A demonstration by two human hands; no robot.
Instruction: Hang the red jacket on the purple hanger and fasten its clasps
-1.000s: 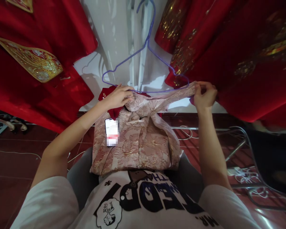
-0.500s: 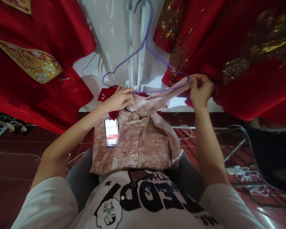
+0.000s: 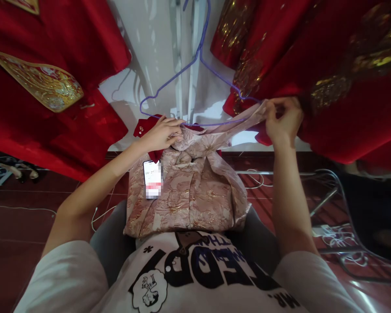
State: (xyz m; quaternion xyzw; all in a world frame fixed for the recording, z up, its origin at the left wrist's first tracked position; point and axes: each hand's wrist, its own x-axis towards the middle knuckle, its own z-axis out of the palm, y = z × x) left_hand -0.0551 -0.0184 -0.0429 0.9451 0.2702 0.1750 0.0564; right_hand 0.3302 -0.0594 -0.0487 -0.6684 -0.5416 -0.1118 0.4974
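white cables (image 3: 335,238) (tangled) near a black chair (image 3: 371,208)

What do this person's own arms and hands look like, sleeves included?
The left hand and right hand are bare, with no gloves or wristwear visible. Both forearms emerge from short, plain white sleeves of a T-shirt with bold black lettering.

Grey-trousered lap (image 3: 109,237), pink brocade garment (image 3: 182,202) atop

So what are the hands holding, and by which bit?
The right hand pinches the pink, gold-patterned fabric garment by the outer end of its stretched upper part; the left hand grips the bunched cloth at that part's inner end.
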